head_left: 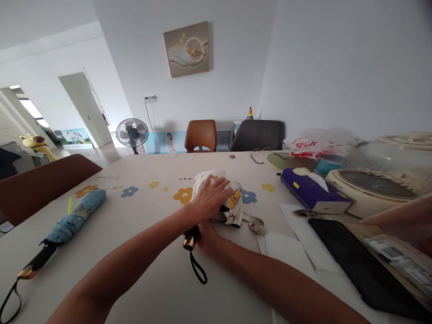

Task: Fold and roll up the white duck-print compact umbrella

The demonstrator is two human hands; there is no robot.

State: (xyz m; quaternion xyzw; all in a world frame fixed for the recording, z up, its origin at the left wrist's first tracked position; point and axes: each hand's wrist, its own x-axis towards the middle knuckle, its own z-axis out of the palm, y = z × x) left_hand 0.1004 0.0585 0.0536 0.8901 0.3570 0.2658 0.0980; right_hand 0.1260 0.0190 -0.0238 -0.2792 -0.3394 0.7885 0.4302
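Observation:
A folded white umbrella [232, 211] with a printed pattern lies on the table in front of me. My left hand [212, 196] presses flat on its canopy, fingers spread. My right hand [206, 237] grips the umbrella's black handle with a gold band [189, 238], and a black wrist loop [198, 269] hangs from it toward me. The umbrella's strap [255, 223] trails out to the right. A second, blue folded umbrella [69, 224] lies apart at the left of the table.
A flower-print tablecloth [141, 211] covers the table. To the right lie a purple tissue box [312, 190], white papers [297, 245], a black tablet [357, 265] and a round cooker [378, 186]. Another person's arm [398, 218] reaches in at right. Chairs [200, 135] stand beyond the table.

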